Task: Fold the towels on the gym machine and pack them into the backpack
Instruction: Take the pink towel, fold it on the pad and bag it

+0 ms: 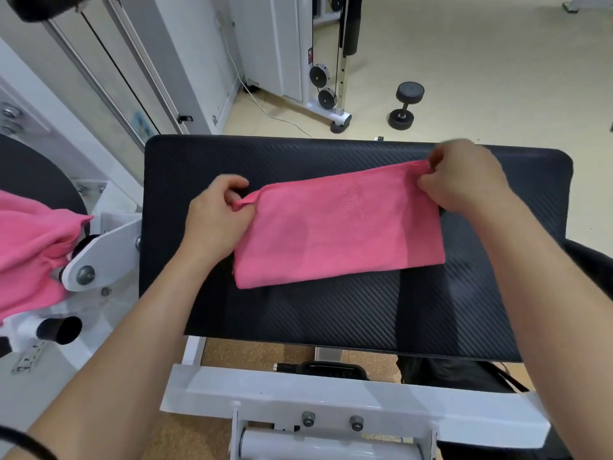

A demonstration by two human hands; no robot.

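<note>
Pinching far corners of folded pink towel (338, 227) on black pad (331, 313): left hand (215, 220), right hand (464, 180).

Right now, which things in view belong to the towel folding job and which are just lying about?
Job: pink towel held at its far corners by left hand and right hand; black pad under it; second pink towel at left.
Lying about: dumbbell, white cable on the floor.
</note>
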